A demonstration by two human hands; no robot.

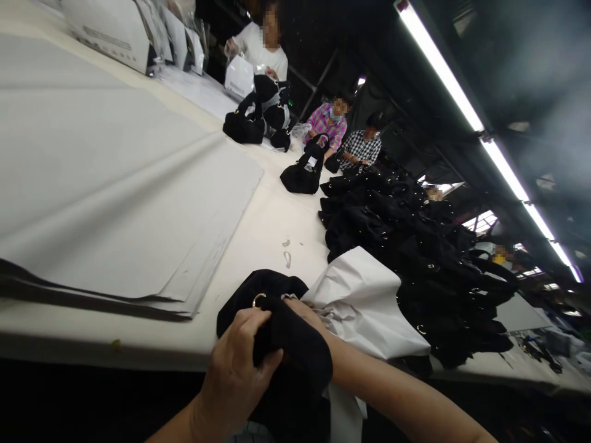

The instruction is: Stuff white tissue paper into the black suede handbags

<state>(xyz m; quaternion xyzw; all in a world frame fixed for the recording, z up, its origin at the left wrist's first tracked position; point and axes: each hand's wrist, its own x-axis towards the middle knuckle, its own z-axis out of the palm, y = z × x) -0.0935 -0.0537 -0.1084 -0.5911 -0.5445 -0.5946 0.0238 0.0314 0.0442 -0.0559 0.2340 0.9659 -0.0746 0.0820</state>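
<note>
A black fabric bag [295, 335] with a gold ring lies at the table's front edge, partly hanging over it. My left hand [240, 354] grips the bag's cloth beside the ring, thumb and fingers closed on it. My right hand [308, 312] reaches into the bag's opening, and its fingers are hidden inside. Crumpled white paper [362, 301] sticks out of the bag around my right wrist. Whether the right fingers hold some of that paper cannot be seen.
A stack of large white paper sheets [115, 184] covers the table's left. Black bags [383, 215] are heaped at right; another black bag [302, 172] stands farther back. Wrapped bags [115, 37] stand upper left. Several people work along the far side.
</note>
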